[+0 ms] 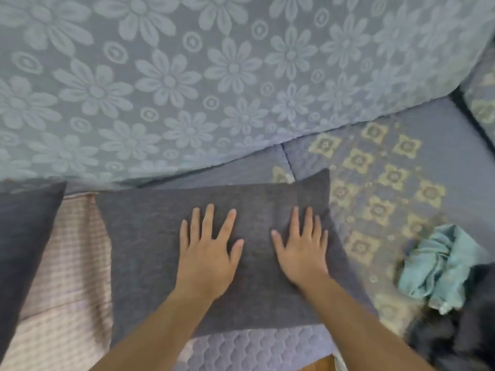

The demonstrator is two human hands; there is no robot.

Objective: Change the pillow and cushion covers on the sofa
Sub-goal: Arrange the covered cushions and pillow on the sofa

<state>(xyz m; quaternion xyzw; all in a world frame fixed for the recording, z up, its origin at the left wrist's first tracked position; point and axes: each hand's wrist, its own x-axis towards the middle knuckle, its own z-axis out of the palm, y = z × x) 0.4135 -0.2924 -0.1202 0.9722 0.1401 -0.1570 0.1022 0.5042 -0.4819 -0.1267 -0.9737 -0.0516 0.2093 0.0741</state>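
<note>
A dark grey cushion (150,236) lies flat on the sofa seat in the middle of the head view. My left hand (207,253) rests palm down on its centre, fingers spread. My right hand (301,253) presses flat on its right part, fingers apart too. Neither hand grips anything. A second dark grey cushion (24,245) stands at the left edge. A crumpled teal cover (439,266) lies on the seat at the right.
The sofa back (187,76) wears a grey-blue flowered cover. The seat (380,183) has a quilted blue spread with yellow motifs. A pink checked cloth (69,277) lies left of the cushion. A dark bundle of fabric (455,341) sits at the lower right.
</note>
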